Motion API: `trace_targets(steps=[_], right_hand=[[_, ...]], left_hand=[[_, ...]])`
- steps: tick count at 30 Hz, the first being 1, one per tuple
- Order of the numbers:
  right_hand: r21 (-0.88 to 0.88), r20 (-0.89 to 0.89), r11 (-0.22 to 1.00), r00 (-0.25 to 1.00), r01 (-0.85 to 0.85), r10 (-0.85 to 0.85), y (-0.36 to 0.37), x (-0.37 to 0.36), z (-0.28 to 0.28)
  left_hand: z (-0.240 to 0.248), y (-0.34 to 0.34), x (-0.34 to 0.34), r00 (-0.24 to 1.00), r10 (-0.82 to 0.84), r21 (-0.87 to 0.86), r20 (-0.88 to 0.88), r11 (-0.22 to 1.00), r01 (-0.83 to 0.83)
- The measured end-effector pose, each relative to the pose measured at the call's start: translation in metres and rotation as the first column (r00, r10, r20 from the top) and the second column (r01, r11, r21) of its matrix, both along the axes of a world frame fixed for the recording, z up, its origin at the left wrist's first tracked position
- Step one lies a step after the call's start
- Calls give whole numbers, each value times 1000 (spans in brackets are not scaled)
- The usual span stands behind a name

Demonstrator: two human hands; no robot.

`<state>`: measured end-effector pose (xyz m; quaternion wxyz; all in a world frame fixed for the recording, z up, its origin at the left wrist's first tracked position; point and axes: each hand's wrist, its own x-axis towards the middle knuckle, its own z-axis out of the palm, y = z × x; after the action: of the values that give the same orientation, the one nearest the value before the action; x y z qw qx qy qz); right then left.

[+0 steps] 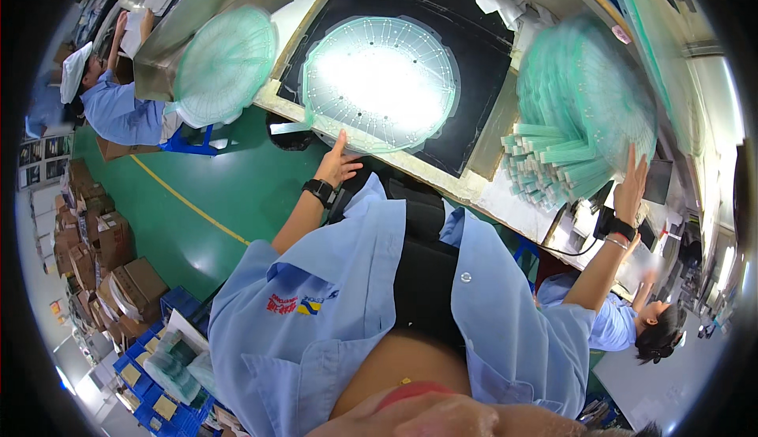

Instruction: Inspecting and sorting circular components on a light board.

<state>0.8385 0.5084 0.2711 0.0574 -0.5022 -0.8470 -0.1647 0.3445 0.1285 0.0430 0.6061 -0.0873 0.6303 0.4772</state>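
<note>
left hand (338, 165) at disc (380, 82) edge; right hand (630, 188) touching stack (584, 113)

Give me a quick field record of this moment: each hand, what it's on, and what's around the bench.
left hand: open, fingers at the near edge of a round translucent green sheet lying flat on a black mat
right hand: open, pressed against a fanned stack of green round sheets
wrists: dark band on each
bench left: another green round sheet overhanging the edge
floor: green, yellow line
people nearby: two, in blue shirts
</note>
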Motion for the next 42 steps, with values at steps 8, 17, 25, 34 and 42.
trace_targets(steps=[8,17,25,34,42], right_hand=[[-359,6,926,992,121,-127,-40,-18,25],[-148,-372,934,893,-326,253,-161,-210,8],[-103,-291,908,886,-405,362,-168,-293,-71],[-409,-417,893,909,-189,1,-205,-307,-89],[-372,-624,926,754,-59,-203,-193,-289,-58]], left_hand=[[-2,-3,-7,961,-36,59,-275,997,54],[48,-67,-131,733,657,531,-179,691,-490],[23,-51,-94,987,-131,188,91,976,112],[15,-62,-121,964,-260,46,-52,964,262],[-2,-36,-134,922,-342,158,-183,915,371]])
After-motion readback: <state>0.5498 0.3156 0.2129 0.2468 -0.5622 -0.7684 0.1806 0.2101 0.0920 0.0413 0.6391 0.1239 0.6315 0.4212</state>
